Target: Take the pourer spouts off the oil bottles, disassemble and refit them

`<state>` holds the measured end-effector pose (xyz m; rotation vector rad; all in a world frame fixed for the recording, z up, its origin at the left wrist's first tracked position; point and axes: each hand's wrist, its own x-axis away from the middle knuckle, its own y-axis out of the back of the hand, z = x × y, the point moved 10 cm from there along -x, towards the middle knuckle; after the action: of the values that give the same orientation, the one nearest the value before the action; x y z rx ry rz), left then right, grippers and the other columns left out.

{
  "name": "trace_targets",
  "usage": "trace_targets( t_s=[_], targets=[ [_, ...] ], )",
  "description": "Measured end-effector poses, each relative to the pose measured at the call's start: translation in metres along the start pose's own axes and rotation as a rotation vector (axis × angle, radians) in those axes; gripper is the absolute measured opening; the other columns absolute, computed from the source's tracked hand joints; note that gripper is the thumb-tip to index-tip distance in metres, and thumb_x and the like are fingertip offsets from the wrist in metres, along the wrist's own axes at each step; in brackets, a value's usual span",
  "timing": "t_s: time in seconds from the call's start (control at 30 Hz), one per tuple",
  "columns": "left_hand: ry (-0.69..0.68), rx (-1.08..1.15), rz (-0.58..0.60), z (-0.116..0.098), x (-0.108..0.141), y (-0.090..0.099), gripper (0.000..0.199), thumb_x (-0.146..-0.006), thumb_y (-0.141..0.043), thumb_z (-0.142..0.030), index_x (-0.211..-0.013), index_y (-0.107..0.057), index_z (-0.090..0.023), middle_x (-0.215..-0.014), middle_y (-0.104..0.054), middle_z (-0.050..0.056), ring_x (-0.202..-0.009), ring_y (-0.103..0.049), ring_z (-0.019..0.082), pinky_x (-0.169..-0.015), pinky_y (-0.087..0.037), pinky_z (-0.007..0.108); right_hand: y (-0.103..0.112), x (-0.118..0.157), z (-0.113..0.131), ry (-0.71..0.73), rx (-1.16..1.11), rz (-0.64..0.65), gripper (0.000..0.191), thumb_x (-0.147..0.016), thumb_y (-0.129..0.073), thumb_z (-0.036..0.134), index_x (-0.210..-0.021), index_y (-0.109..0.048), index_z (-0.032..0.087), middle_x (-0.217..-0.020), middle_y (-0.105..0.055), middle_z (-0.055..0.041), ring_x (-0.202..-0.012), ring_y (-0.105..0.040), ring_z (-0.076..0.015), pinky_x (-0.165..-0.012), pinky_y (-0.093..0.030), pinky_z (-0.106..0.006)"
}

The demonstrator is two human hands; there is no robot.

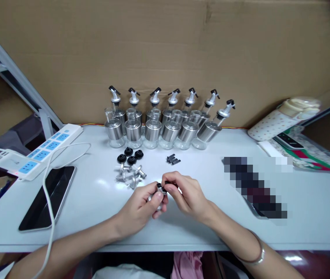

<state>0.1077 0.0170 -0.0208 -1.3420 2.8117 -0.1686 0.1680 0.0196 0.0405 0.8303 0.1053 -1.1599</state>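
My left hand [143,203] is closed around a silver pour spout [160,188] with a black tip, held above the near middle of the table. My right hand [189,193] pinches a small black lever [169,183] against the top of that spout; the fingers partly hide it. Beyond my left hand lie several loose silver spouts [132,176] in a pile. Black round stoppers [130,159] sit just behind them. Several small black levers [173,159] lie together farther from my right hand.
Glass-and-steel bottles [153,133] stand in front of bottles with fitted spouts [154,99], along the cardboard wall. On the left are a power strip [48,149], a white cable [47,190] and a tablet [50,197]. A dotted flask [281,120] and a blurred-out object [254,190] are on the right.
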Motion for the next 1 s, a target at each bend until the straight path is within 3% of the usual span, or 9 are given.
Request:
trace_targets(
  t_s=[0.13,0.27,0.37,0.5,0.6,0.7,0.77,0.87,1.0],
  targets=[
    [0.051,0.120,0.067,-0.001,0.002,-0.011,0.043,-0.088,-0.048,-0.056,-0.079,-0.049,-0.015,-0.068,-0.049,-0.001,-0.051,-0.039,0.006,-0.050,-0.034,0.021,-0.008,0.003,-0.004,-0.027,-0.074,0.077,0.024,-0.101,-0.026,0.033,-0.088,-0.042,0.022,-0.054,-0.058,0.0053,-0.045,-0.059,-0.0081,-0.048,-0.043,-0.019],
    [0.077,0.142,0.082,-0.001,0.003,-0.010,0.042,-0.090,-0.044,-0.056,-0.080,-0.048,-0.016,-0.059,-0.052,-0.003,-0.049,-0.048,0.008,-0.055,-0.038,0.023,0.001,0.001,0.017,0.243,0.172,0.012,0.041,-0.095,-0.036,0.054,-0.107,-0.047,0.017,-0.068,-0.061,-0.0018,-0.060,-0.059,-0.0134,-0.057,-0.047,-0.024],
    [0.173,0.229,0.120,0.010,0.005,-0.012,0.041,-0.090,-0.042,-0.058,-0.084,-0.046,-0.017,-0.058,-0.056,-0.003,-0.046,-0.054,0.010,-0.049,-0.035,0.022,0.000,0.003,0.027,0.377,0.303,0.007,0.053,-0.091,-0.039,0.059,-0.115,-0.048,0.013,-0.065,-0.056,-0.0006,-0.059,-0.053,-0.0137,-0.054,-0.044,-0.024],
    [0.260,0.348,0.212,0.017,0.008,-0.018,0.051,-0.079,-0.055,-0.067,-0.083,-0.044,-0.017,-0.058,-0.047,-0.007,-0.040,-0.035,0.003,-0.040,-0.025,0.018,-0.003,0.006,0.032,0.421,0.350,0.012,0.052,-0.096,-0.033,0.052,-0.114,-0.052,0.007,-0.064,-0.051,-0.0011,-0.056,-0.048,-0.0128,-0.050,-0.041,-0.023],
    [0.291,0.305,0.287,0.016,0.011,-0.023,0.053,-0.069,-0.070,-0.061,-0.079,-0.044,-0.016,-0.057,-0.039,-0.009,-0.043,-0.026,0.002,-0.040,-0.020,0.017,-0.007,0.011,0.041,0.488,0.475,-0.004,0.046,-0.100,-0.026,0.041,-0.109,-0.054,0.006,-0.063,-0.052,-0.0032,-0.057,-0.047,-0.0151,-0.050,-0.040,-0.026],
    [0.266,0.230,0.367,0.009,0.014,-0.028,0.050,-0.074,-0.065,-0.061,-0.080,-0.047,-0.016,-0.059,-0.041,-0.007,-0.046,-0.028,0.003,-0.043,-0.022,0.019,-0.009,0.019,0.050,0.580,0.573,-0.059,0.031,-0.098,-0.025,0.021,-0.097,-0.054,0.011,-0.058,-0.049,-0.0014,-0.051,-0.043,-0.0154,-0.048,-0.036,-0.028],
    [0.222,0.182,0.430,0.003,0.017,-0.032,0.049,-0.077,-0.061,-0.063,-0.084,-0.048,-0.015,-0.061,-0.043,-0.006,-0.048,-0.029,0.004,-0.044,-0.023,0.019,-0.004,0.024,0.054,0.631,0.521,-0.119,0.025,-0.093,-0.027,0.010,-0.092,-0.052,0.015,-0.053,-0.043,0.0025,-0.046,-0.037,-0.0142,-0.045,-0.032,-0.028],
    [0.182,0.138,0.412,0.000,0.015,-0.028,0.047,-0.080,-0.058,-0.061,-0.082,-0.046,-0.016,-0.061,-0.042,-0.006,-0.049,-0.031,0.004,-0.047,-0.024,0.020,0.001,0.018,0.041,0.529,0.354,-0.108,0.023,-0.093,-0.028,0.007,-0.089,-0.048,0.019,-0.055,-0.045,0.0037,-0.047,-0.040,-0.0120,-0.046,-0.033,-0.024],
    [0.194,0.159,0.245,0.011,0.008,-0.014,0.041,-0.084,-0.059,-0.053,-0.101,-0.042,-0.019,-0.066,-0.044,-0.008,-0.046,-0.031,0.003,-0.047,-0.026,0.019,0.017,0.001,-0.011,0.111,0.296,-0.127,0.015,-0.096,-0.034,0.016,-0.091,-0.047,0.021,-0.070,-0.059,0.0005,-0.056,-0.053,-0.0103,-0.052,-0.041,-0.020]
  ],
)
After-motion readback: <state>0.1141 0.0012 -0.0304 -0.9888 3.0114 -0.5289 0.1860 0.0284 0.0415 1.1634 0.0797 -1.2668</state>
